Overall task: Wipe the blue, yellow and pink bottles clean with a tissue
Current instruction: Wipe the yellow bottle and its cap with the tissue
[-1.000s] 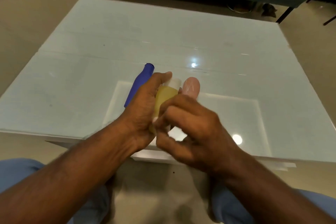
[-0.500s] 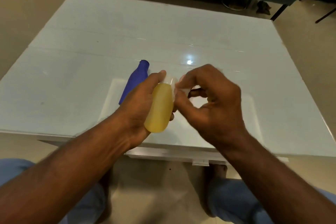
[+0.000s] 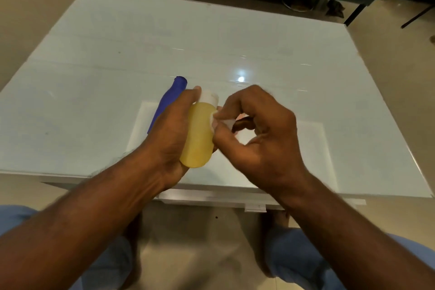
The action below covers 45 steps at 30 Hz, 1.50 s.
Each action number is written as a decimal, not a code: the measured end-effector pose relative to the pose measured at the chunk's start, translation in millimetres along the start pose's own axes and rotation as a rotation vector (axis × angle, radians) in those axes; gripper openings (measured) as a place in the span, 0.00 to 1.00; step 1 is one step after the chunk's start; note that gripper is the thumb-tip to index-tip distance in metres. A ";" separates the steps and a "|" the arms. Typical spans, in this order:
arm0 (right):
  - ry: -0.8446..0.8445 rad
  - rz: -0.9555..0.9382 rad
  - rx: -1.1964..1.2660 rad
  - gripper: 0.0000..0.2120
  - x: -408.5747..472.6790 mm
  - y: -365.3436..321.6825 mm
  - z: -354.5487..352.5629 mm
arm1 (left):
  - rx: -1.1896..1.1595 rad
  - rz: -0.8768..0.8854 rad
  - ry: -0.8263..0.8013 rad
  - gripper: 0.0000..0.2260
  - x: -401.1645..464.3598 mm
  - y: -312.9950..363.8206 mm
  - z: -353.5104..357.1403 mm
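Above the table's [image 3: 282,37] near edge, my left hand [image 3: 169,134] grips the yellow bottle [image 3: 199,134], cap pointing away; my right hand [image 3: 261,134] pinches tissue [image 3: 220,122] against it.

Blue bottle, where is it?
In the head view the blue bottle lies on the white table, just left of the left hand holding the yellow bottle.

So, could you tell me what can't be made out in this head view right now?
- Pink bottle: not visible; presumably behind the right hand.
- Tissue: only a small white scrap shows between the fingers.
- Blue bottle: lower part hidden by the left hand.
- Yellow bottle: left side covered by the left hand's palm.
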State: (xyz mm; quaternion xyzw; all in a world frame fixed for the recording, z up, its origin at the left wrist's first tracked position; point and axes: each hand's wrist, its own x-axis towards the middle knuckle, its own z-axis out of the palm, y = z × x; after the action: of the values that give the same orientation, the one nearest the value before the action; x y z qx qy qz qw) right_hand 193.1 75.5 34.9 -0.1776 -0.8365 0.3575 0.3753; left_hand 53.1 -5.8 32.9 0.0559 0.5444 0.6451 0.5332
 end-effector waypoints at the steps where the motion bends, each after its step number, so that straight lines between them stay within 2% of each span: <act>1: -0.056 -0.042 0.007 0.06 -4.5 -3.9 2.7 | -0.020 -0.001 -0.025 0.19 -0.1 0.7 -0.1; 3: -0.168 -0.136 0.005 0.05 -13.6 -12.9 9.7 | -0.037 -0.017 -0.075 0.17 -2.2 1.2 -1.1; 5: -0.187 -0.164 -0.010 0.04 -13.0 -12.4 10.7 | -0.038 -0.003 -0.084 0.17 -1.3 1.7 -2.3; 9: 0.022 -0.019 -0.060 0.04 3.6 2.7 -1.8 | -0.017 0.027 -0.041 0.16 -2.2 7.1 1.2; 11: 0.048 -0.003 -0.056 0.05 2.2 1.9 -1.4 | -0.015 0.033 -0.042 0.16 -2.1 6.1 2.2; 16: -0.105 -0.159 -0.133 0.05 -7.4 -5.5 11.0 | -0.060 0.056 -0.048 0.15 -2.6 1.3 4.3; 21: 0.064 0.051 -0.076 0.08 4.1 3.4 3.7 | -0.025 0.045 0.021 0.19 -4.0 4.5 6.3; 28: 0.101 0.103 0.012 0.09 3.3 1.7 6.7 | -0.007 0.035 0.041 0.22 -2.2 4.8 6.1; 30: 0.076 0.093 0.025 0.10 2.9 1.1 6.9 | -0.020 0.017 0.029 0.21 -2.2 5.5 6.2; 35: -0.161 -0.137 -0.017 0.09 -10.9 -10.1 14.9 | -0.093 -0.010 -0.036 0.17 -3.8 9.4 3.7; 37: -0.117 -0.121 -0.044 0.10 -5.6 -6.3 12.2 | -0.056 0.024 -0.034 0.16 -3.0 8.5 2.8; 39: 0.006 -0.005 -0.045 0.10 3.7 1.4 3.4 | 0.002 0.048 -0.029 0.16 -3.3 6.6 4.4; 41: 0.058 0.053 -0.045 0.10 7.9 5.0 -2.9 | 0.043 0.037 -0.009 0.17 -4.7 5.2 6.4; 43: -0.004 0.008 -0.043 0.10 1.1 0.6 -0.8 | 0.004 0.022 -0.030 0.17 -4.4 5.6 6.2; 45: -0.151 -0.107 -0.045 0.08 -11.1 -8.4 8.6 | -0.095 -0.027 -0.061 0.17 -3.6 8.1 5.2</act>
State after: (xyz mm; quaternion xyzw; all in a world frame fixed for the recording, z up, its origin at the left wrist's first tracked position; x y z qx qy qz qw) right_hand 193.6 59.5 31.5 -0.1139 -0.8785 0.3304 0.3258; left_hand 53.0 -3.8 43.0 0.0429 0.4974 0.6610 0.5602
